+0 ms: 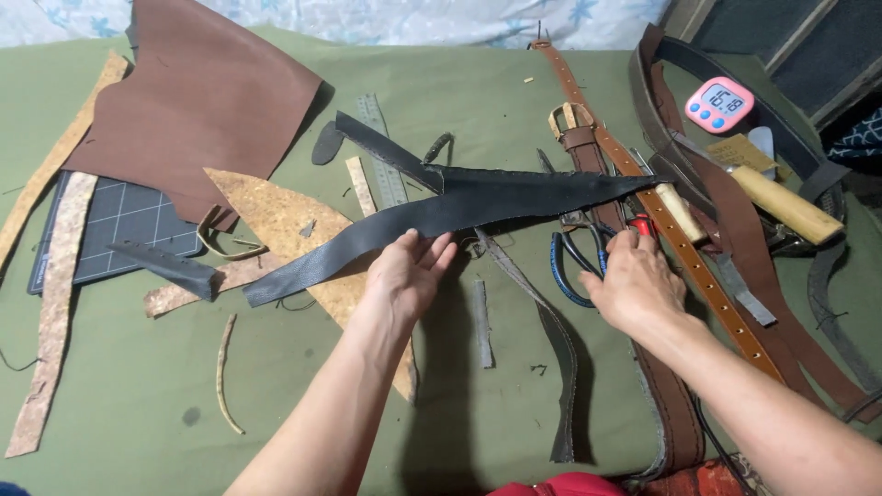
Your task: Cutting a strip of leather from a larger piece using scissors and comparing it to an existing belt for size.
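Two hands | left hand (404, 271) fingers pinch black leather strip (441, 213) | right hand (634, 280) fingers curled on scissors (579, 262)

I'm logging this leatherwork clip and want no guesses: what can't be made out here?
Head view only:
- Scissors: the right hand covers the upper handles, so its grip is unclear.
- Black leather strip: the left hand hides where the fingers meet its edge.
- Cutting mat: mostly under the brown leather sheet.
- Brown belts: ends cut off by the frame's edge.
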